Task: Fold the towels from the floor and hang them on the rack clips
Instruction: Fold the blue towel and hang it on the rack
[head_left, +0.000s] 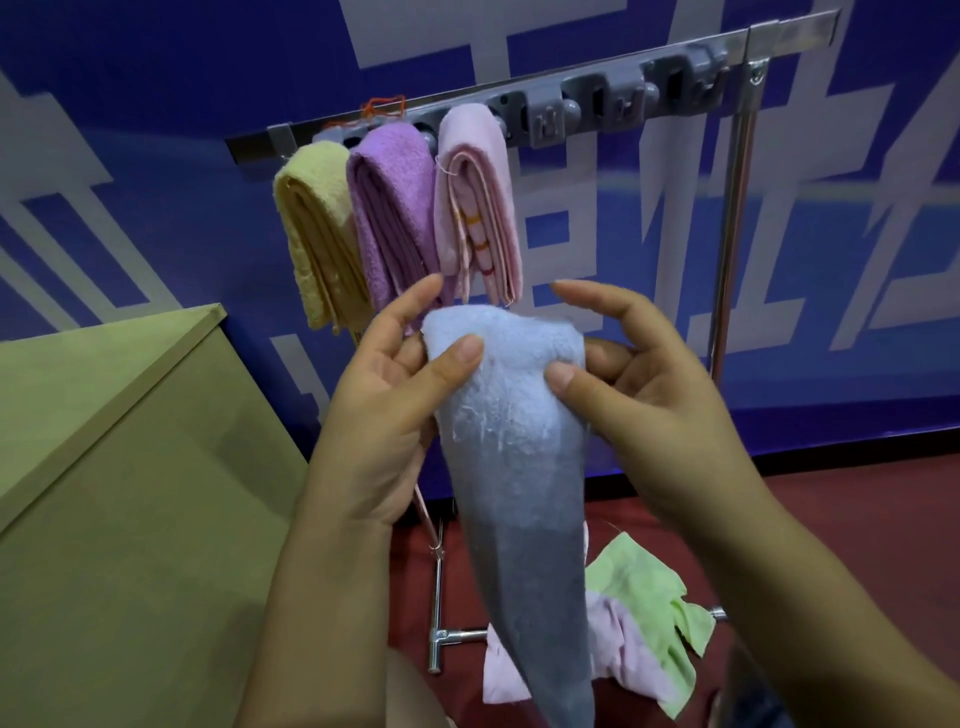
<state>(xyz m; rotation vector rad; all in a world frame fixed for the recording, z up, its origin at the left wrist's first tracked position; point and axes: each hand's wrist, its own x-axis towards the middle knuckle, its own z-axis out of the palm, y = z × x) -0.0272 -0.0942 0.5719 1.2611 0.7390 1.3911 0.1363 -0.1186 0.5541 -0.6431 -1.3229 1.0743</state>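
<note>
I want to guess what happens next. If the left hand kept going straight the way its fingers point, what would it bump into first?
Probably the purple towel on the rack. The left hand, holding the blue towel, has its fingertips pointing up at the purple towel's lower end. Depth is hard to judge, so the pink towel beside it is possible.

Dark red floor (857, 519), crumpled green towel (649, 608) and pink towel (623, 660) on it

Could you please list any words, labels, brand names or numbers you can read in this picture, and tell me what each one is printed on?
No text can be read in full.
Blue wall banner: large pale strokes of characters, cropped by the frame and partly hidden, so none reads.
Hanging yellow towel, purple towel and pink towel: no label visible.
Light blue towel in the hands: no text.
Rack clips: no marking legible.
</note>
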